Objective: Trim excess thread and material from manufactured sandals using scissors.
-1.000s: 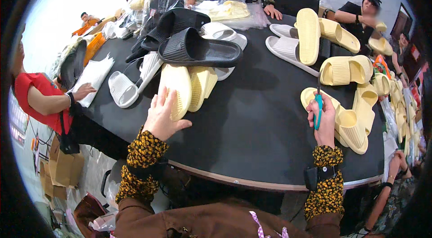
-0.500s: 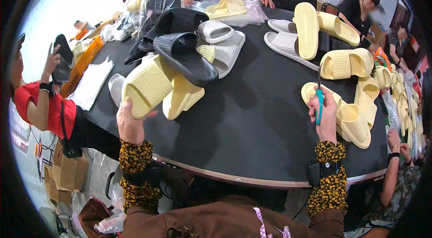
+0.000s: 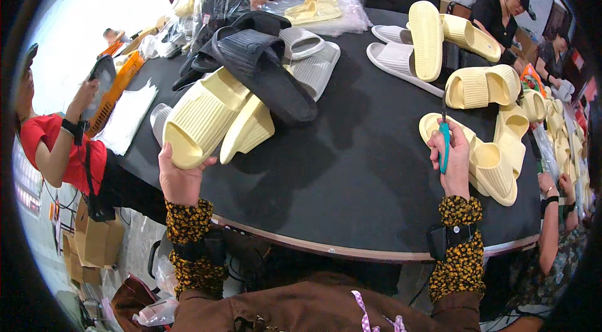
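A pale yellow slide slipper [image 3: 199, 120] is gripped at one end by my left hand [image 3: 180, 176], thumb along its edge and fingers underneath. Against it leans a second yellow slipper [image 3: 248, 131]. A black slipper [image 3: 266, 68] lies across the heap above them, slightly smeared by motion. Grey slippers [image 3: 316, 65] show behind it. My right hand [image 3: 458, 166] is closed round a teal-handled tool [image 3: 444, 147] with a thin dark tip pointing away from me; its exact kind is unclear. Beside that hand are several yellow slippers [image 3: 492, 166] on the dark table [image 3: 332, 200].
At the far right of the table sit grey slippers [image 3: 396, 62] and more yellow ones. White sheets [image 3: 130, 115] and an orange crate [image 3: 116, 90] are at the left. A yellow slipper lies on clear bags [image 3: 348, 18] at the back. Other people work around the table.
The yellow slipper in my left hand has tilted, showing more of its strap and opening. The black slipper above has swung round and shifted. My right hand has stayed in place.
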Motion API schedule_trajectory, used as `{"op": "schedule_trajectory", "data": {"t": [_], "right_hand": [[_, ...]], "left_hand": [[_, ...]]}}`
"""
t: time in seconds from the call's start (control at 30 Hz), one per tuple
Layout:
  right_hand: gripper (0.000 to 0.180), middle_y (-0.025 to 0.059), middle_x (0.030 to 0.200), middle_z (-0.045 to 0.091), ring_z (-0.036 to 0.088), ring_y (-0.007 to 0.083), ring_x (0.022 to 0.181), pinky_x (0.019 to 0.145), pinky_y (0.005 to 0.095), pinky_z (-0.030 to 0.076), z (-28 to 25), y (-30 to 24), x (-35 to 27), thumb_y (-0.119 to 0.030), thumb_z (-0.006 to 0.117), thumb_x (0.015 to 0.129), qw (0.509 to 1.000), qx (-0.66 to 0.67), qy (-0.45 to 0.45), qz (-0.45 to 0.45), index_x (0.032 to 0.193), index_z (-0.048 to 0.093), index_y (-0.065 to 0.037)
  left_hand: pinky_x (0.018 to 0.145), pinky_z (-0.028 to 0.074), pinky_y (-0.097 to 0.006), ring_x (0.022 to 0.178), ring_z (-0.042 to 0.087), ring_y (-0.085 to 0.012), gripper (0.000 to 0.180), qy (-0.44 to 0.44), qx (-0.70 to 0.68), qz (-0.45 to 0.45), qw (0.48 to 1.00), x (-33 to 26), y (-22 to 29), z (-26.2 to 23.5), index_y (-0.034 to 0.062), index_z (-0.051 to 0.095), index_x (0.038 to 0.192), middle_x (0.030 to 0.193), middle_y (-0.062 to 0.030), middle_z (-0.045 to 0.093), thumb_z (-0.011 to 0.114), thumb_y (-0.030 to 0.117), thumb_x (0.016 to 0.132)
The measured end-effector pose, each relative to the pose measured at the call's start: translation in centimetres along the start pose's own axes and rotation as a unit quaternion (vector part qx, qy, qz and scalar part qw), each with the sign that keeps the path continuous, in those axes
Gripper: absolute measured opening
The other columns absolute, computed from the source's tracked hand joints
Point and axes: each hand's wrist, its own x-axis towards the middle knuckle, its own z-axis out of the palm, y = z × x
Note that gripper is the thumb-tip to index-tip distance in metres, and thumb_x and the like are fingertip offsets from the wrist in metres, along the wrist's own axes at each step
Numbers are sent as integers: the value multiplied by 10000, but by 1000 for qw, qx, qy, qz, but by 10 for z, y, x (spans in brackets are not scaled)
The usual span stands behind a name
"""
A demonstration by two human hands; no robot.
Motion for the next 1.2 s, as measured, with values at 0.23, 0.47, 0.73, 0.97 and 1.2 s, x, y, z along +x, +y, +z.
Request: {"op": "schedule_trajectory", "data": {"t": [0.23,0.47,0.73,0.97,1.2], "right_hand": [[385,59,741,566,458,35,481,370,158,324,-2,-1,-1,-149,626,823,1000,-2,-4,-2,1158,494,-15],[387,61,741,568,463,34,487,370,159,323,1,-2,-2,-149,613,825,1000,-2,-2,2,1166,492,-11],[372,53,738,567,465,31,495,371,154,321,-1,-4,-2,-161,613,825,1000,-8,-10,-8,1155,502,-27],[375,54,737,568,468,30,484,366,155,326,-1,-1,-1,-146,618,818,1000,-6,-7,-2,1157,506,-32],[391,57,731,568,463,30,478,361,158,324,0,-3,-2,-148,621,813,1000,-12,-3,-3,1164,502,-24]], "left_hand": [[709,501,-480,1026,556,-305,458,-71,-88,9,993,-1,5,-4,60,404,1268,1201,-134,533,383,363,926],[520,519,-383,867,616,-279,451,-51,-51,28,997,-12,18,1,32,429,1231,1126,-142,576,373,367,935],[596,506,-417,922,599,-287,435,-43,-71,32,996,-6,10,-9,31,422,1241,1144,-135,571,367,347,947],[646,499,-453,978,576,-314,443,12,-92,92,991,1,13,-27,35,406,1262,1190,-139,544,375,346,947],[589,524,-428,954,588,-304,460,6,29,55,998,-9,0,-9,19,384,1272,1172,-154,544,358,345,949]]}}
